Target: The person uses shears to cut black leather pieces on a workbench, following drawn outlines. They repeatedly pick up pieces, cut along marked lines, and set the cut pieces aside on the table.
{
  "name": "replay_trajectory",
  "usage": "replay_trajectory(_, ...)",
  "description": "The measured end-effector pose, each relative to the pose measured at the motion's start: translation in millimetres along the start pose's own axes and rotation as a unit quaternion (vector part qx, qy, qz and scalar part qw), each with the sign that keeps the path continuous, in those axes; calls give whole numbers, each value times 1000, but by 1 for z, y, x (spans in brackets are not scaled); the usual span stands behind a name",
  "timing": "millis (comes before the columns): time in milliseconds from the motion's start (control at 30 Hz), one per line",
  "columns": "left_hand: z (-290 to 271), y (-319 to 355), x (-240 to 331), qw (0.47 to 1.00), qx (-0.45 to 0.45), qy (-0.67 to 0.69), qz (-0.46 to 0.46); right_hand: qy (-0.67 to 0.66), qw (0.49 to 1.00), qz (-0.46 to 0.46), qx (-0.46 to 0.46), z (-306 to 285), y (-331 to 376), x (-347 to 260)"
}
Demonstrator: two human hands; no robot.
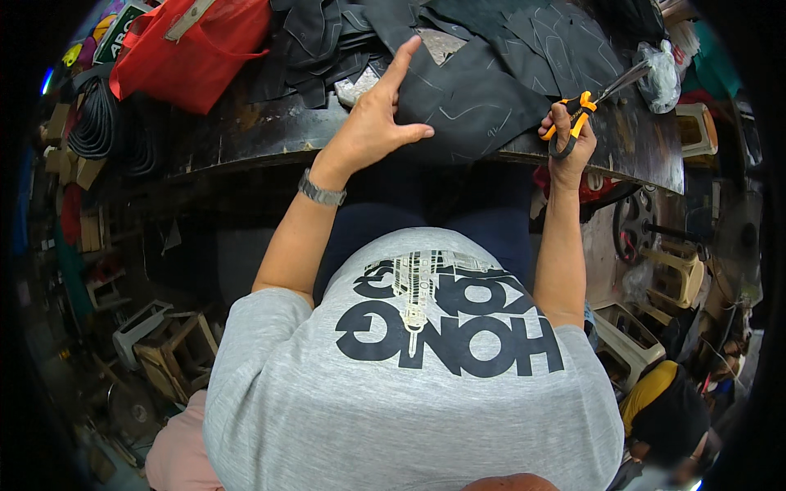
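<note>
Left hand (372, 123): thumb and forefinger stretched wide apart in an L, grasping nothing; it is above the near edge of the bench (643, 147), and whether its fingertips touch the material below cannot be told.
Right hand (573, 147): curled around the handles of the scissors (583, 114), near the bench's right end.
Scissors: orange and black handles, blades aimed toward the far right corner; how far the blades are parted is hard to make out.
Dark sheet (475, 110): lies between the two hands, reaching the middle of the near edge; it bears pale curved lines and a short handwritten mark.
Dark cut pieces (307, 37): heaped toward the far edge, some with small pale marks too faint to read; the pile is cut off by the frame.
Grey shirt (393, 425): two rows of large dark capitals, upside down in this view, with a pale tower picture across them.
Green sign (123, 34): white capitals, partly covered by the red bag (196, 61) at the bench's far left corner.
Clear plastic bag (659, 86): just beyond the scissors' tips at the right edge; contents unclear.
Wristwatch (322, 193): on the left wrist, dial not legible.
</note>
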State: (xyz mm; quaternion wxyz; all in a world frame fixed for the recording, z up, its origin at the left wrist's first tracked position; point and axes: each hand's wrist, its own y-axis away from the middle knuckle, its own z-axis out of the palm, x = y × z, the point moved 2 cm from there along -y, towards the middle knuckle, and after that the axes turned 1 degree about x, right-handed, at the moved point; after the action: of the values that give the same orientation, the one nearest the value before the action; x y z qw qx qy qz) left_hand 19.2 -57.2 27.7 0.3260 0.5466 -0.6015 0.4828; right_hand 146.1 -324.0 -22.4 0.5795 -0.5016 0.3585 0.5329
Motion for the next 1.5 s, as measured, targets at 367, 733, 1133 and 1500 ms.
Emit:
replay_trajectory(367, 13, -10, -7, 983, 105, 153, 1, 35, 997, 42, -55, 6, 6, -13)
replay_trajectory(733, 25, 6, 2, 963, 50, 262, -41, 91, 827, 396, -388, -30, 114, -59)
replay_trajectory(1133, 33, 21, 18, 979, 68, 193, -3, 193, 791, 403, -419, -43, 137, -89)
replay_trajectory(1500, 48, 30, 20, 954, 35, 290, -60, 246, 807, 402, -357, -26, 140, -86)
